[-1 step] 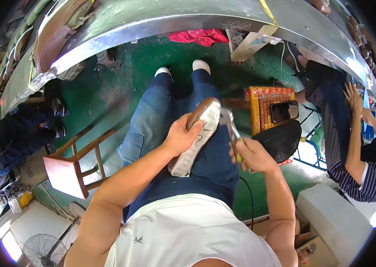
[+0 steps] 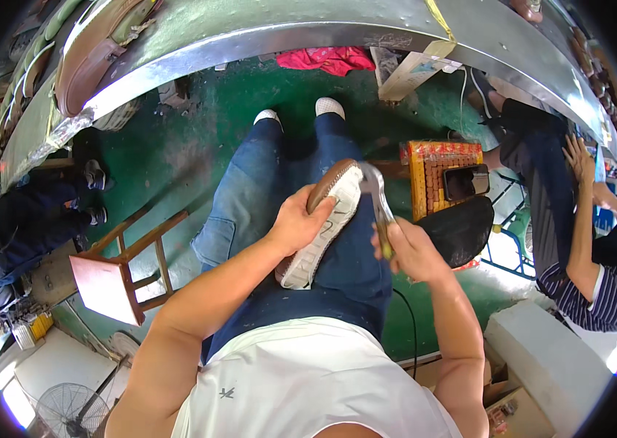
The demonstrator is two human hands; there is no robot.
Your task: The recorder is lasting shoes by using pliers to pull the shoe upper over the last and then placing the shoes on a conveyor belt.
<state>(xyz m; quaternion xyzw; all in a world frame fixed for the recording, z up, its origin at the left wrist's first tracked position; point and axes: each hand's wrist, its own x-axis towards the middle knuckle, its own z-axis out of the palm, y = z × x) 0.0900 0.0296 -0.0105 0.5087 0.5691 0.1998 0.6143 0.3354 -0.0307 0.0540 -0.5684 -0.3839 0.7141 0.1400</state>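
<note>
A brown shoe upper with a whitish underside [image 2: 322, 247] lies bottom up across my right thigh, toe pointing away from me. My left hand [image 2: 297, 225] is closed round its left side, with the thumb pressed on the pale underside. In my right hand [image 2: 412, 250] is a pair of metal lasting pincers [image 2: 377, 191] with yellowish handles, the fingers wrapped round the grip. The curved head of the pincers is at the right edge of the shoe's toe, slightly blurred. Whether the jaws pinch the edge I cannot tell.
A metal-edged bench [image 2: 250, 45] with brown shoes curves across the far side. At left stands a wooden stool [image 2: 108, 288]; at right a seat with a wooden-bead cover [image 2: 425, 175] holds a phone [image 2: 467, 182]. A person in a striped shirt [image 2: 593, 299] sits at far right.
My right hand has shifted a little to the left and up, bringing the pincers' head closer to the shoe's toe edge. My left hand and the shoe stay almost still.
</note>
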